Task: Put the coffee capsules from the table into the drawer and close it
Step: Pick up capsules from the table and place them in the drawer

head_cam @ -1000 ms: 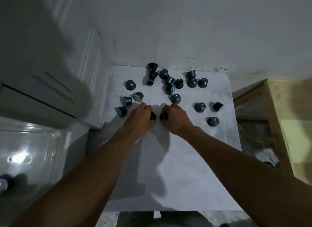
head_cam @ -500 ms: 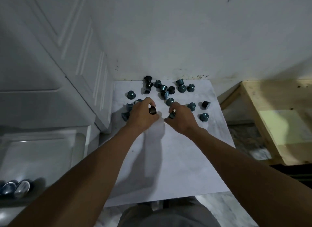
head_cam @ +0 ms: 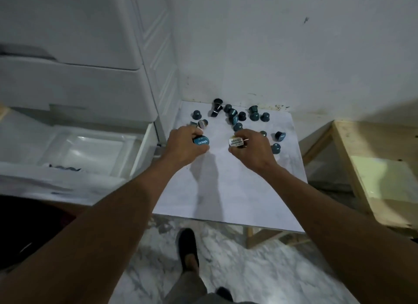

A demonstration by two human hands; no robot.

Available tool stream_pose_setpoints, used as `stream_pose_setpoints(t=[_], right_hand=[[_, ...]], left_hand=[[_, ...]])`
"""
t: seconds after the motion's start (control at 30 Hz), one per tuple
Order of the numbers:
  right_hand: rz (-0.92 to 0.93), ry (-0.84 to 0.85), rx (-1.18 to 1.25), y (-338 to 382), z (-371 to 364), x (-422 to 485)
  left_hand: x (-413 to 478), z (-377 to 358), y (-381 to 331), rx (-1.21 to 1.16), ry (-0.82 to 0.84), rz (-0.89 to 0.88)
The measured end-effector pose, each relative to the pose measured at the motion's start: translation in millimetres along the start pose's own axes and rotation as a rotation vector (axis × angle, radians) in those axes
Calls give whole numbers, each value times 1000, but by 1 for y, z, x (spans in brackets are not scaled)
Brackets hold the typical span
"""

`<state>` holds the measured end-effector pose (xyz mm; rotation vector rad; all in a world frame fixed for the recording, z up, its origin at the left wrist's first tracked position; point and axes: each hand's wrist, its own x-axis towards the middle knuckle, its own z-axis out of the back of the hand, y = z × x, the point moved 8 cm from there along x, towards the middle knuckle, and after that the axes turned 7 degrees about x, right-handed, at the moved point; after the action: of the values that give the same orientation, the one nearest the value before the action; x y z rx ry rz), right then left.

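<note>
Several dark teal coffee capsules (head_cam: 254, 116) lie scattered at the far end of the white table (head_cam: 226, 190). My left hand (head_cam: 184, 145) is closed around a capsule with a blue foil lid (head_cam: 201, 141), lifted off the table. My right hand (head_cam: 253, 148) grips a dark capsule with a pale printed lid (head_cam: 236, 142). To the left, the white plastic drawer (head_cam: 140, 149) stands pulled open, and a few capsules (head_cam: 64, 168) show near its front edge.
A white drawer cabinet (head_cam: 95, 54) rises above the open drawer at the left. A white wall (head_cam: 294, 54) backs the table. A wooden frame (head_cam: 373, 168) stands to the right. My shoes (head_cam: 188, 247) are on the marble floor below.
Both hands have lifted their capsules off the table and turned the lids toward me. The view has pulled back, so the open drawer and the floor now show.
</note>
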<state>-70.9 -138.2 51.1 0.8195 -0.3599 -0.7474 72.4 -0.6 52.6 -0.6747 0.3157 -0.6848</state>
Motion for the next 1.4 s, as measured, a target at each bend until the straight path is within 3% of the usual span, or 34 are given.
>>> stream_pose_setpoints(t=[0.33,0.77,1.17,1.4], right_hand=[[255,71,-3,117,-55,-50],[270,36,7,237,-180,-82],[132,149,-25,243,-265,-11],[81,336,-151,217,-334,26]], left_hand=[[-76,98,40,-34,-144,-38],[-85,222,157,54,-104,-124],[-1,233,231,128,-1,-83],[40,197,281,187,237,-6]])
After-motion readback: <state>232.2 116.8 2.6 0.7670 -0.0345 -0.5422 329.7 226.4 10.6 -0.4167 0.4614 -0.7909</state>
